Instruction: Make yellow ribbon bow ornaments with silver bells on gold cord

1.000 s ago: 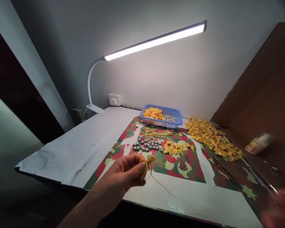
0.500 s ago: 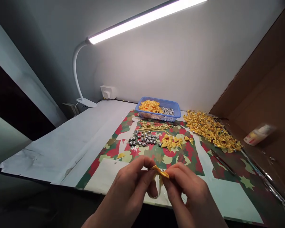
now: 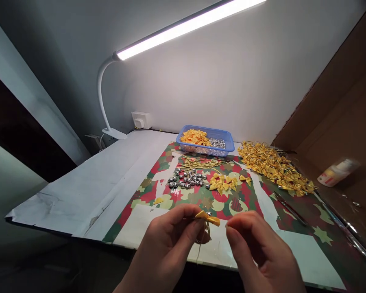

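Note:
My left hand (image 3: 175, 236) is closed, pinching a yellow ribbon bow (image 3: 210, 219) between thumb and index finger above the table's front edge. A small silver bell (image 3: 209, 214) shows at the bow's middle. Thin gold cord (image 3: 199, 254) hangs below the bow, partly behind my fingers. My right hand (image 3: 259, 248) is just right of the bow and apart from it. Its thumb and index tips are brought together; whether anything thin is between them cannot be made out. Loose silver bells (image 3: 187, 179) and several yellow bows (image 3: 222, 183) lie on the patterned mat beyond my hands.
Gold cords (image 3: 201, 163) lie before a blue basket (image 3: 230, 145) of bows and bells. At right are a heap of corded bows (image 3: 271, 167), tweezers (image 3: 289, 207) and a white bottle (image 3: 335, 173) by a cardboard wall. A lamp (image 3: 100, 89) lights the table.
My right hand has let go of the bow and moved right. My left hand keeps its pinch. The bell and hanging cord show more clearly. The view has shifted slightly.

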{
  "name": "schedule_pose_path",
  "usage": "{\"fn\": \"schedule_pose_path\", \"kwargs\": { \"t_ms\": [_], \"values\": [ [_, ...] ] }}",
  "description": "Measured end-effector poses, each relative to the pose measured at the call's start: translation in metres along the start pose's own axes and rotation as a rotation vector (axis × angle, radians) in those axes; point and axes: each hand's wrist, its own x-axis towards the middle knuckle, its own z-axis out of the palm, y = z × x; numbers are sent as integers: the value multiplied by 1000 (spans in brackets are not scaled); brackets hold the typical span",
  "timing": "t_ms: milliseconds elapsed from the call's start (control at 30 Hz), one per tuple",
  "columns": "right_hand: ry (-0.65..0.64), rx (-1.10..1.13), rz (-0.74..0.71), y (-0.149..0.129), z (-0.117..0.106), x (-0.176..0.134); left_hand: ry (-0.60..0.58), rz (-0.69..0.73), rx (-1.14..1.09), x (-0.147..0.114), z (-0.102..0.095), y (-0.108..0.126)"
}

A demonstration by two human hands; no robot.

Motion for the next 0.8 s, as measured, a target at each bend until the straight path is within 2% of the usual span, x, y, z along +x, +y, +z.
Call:
{"fn": "schedule_pose_path", "kwargs": {
  "t_ms": [200, 300, 400, 500, 600, 700, 800],
  "values": [
    [-19, 35, -49, 4, 22, -3, 65, 13, 31, 1, 4, 0],
    [81, -101, -176, 8, 27, 2, 108, 61, 62, 1, 3, -2],
    [172, -263, -294, 10, 22, 6, 93, 27, 56, 0, 2, -1],
    [49, -203, -244, 10, 12, 8, 52, -21, 10, -1, 1, 2],
    [-61, -118, -164, 7, 3, 10, 17, -3, 11, -2, 3, 3],
    [-84, -135, -217, 6, -2, 13, 11, 35, 50, -1, 3, 0],
    [-144, -96, -256, 6, 0, 15, 85, 142, 143, -2, 0, -9]
  ]
}}
